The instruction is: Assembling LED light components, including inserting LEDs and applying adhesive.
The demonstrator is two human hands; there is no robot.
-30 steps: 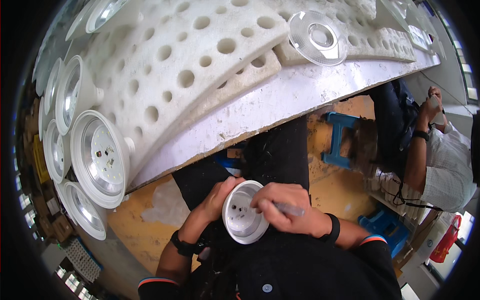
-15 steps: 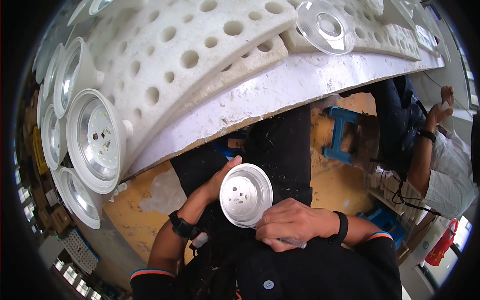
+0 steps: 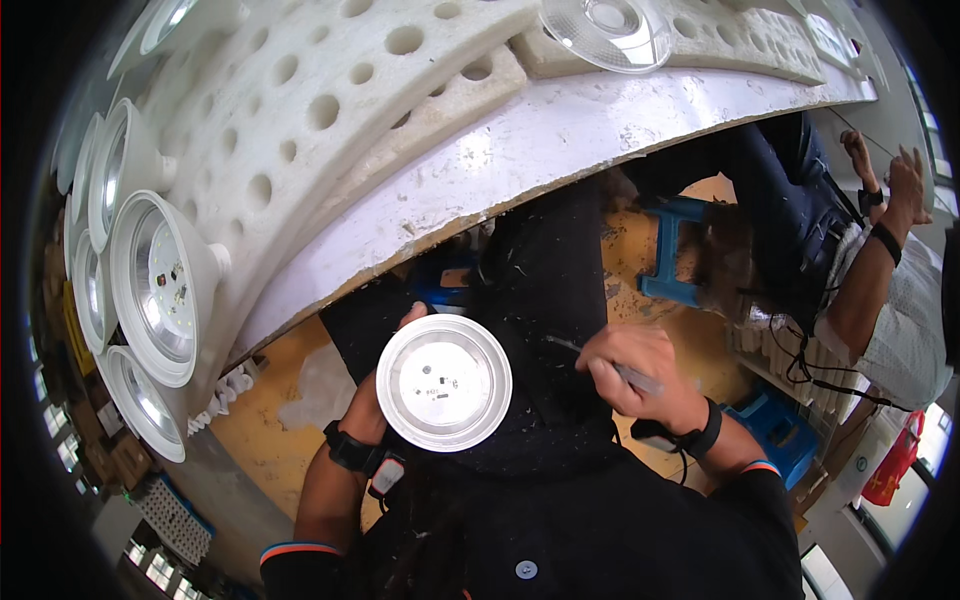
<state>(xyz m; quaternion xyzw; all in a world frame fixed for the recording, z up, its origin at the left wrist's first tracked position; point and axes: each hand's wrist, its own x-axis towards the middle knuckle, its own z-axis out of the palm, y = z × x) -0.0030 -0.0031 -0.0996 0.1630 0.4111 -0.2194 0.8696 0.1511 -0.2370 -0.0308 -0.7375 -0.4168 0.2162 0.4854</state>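
Observation:
My left hand [image 3: 371, 402] is closed around the side of a round white lamp housing [image 3: 446, 405], mostly hidden behind it. The housing's open face is turned up, showing a pale board with several small dark parts inside a shiny ring. Apart from it, to the right, my right hand [image 3: 632, 362] grips a slim metal tool [image 3: 640, 380]. The tool's thin tip points left toward the housing without touching it; its exact kind is unclear.
More lamp housings [image 3: 160, 285] are stacked at the left on a table [image 3: 600, 120]. White foam boards with holes [image 3: 290, 110] cover the table, with a clear lens cover [image 3: 610, 30] on one. A co-worker's arm [image 3: 875, 270] and blue stool [image 3: 672, 250] are at the right.
My right hand has drawn away from the housing's rim to the right with the tool. The housing has moved left and its face now points more squarely up.

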